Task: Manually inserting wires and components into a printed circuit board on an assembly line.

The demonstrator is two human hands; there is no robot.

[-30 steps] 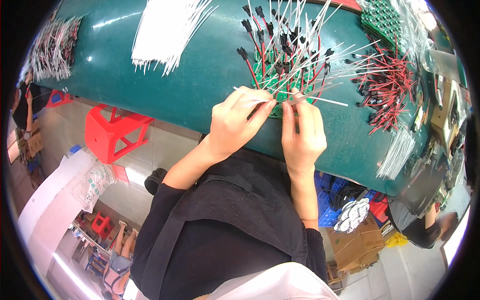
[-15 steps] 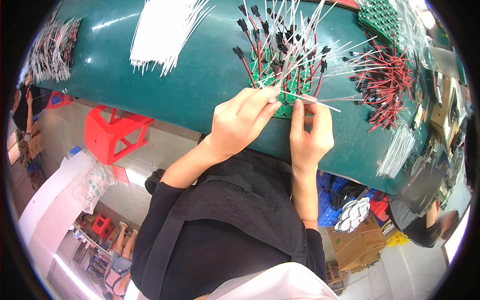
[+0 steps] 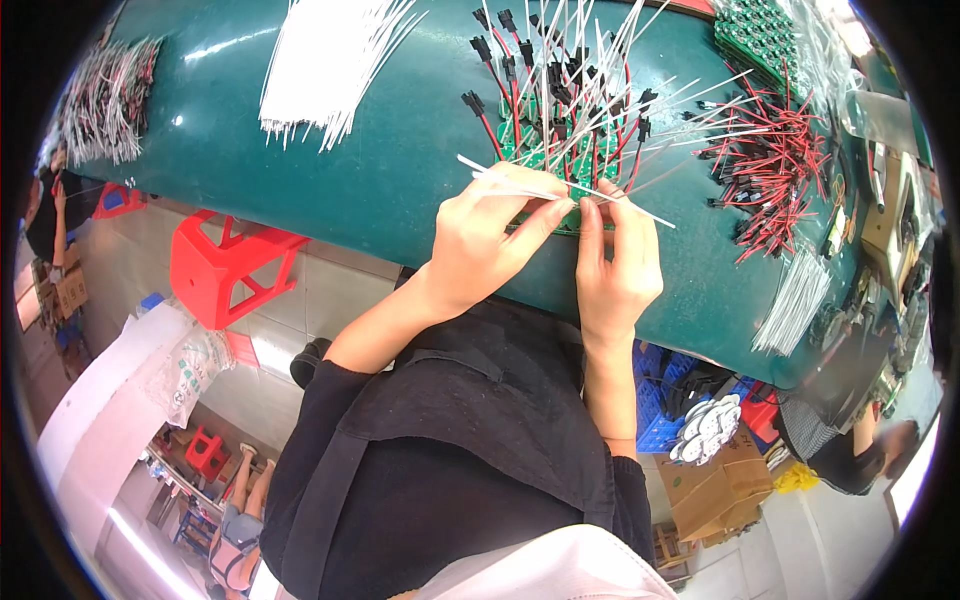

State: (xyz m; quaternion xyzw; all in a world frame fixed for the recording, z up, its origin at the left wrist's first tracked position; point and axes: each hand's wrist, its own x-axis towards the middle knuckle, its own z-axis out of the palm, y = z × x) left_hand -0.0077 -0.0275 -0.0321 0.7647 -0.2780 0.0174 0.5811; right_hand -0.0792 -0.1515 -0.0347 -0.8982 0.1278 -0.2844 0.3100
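Note:
My left hand (image 3: 488, 240) is closed in a pinch on thin white wires (image 3: 482, 168), whose ends poke out past its fingers. Close beside it, my right hand (image 3: 622, 265) pinches with thumb and forefinger near a white wire (image 3: 650, 215) that slants across both hands. Just beyond the fingertips lie small green circuit boards (image 3: 522, 150), partly covered by my hands. From these boards rise red and black leads (image 3: 491, 132) with black plugs, among many upright white wires. Exactly where the pinched wires meet the boards is hidden.
On the green table (image 3: 220, 130) lie a white wire bundle (image 3: 325, 75), a red-and-black lead pile (image 3: 775, 165), more white wires (image 3: 795, 305) and stacked green boards (image 3: 755, 45). A red stool (image 3: 225, 265) stands left; a cardboard box (image 3: 715, 490) sits below right. Other people are farther off.
My left hand has turned slightly, and its wires now stick out to the left above the knuckles. My right hand has shifted slightly left, its fingertips nearer the left thumb.

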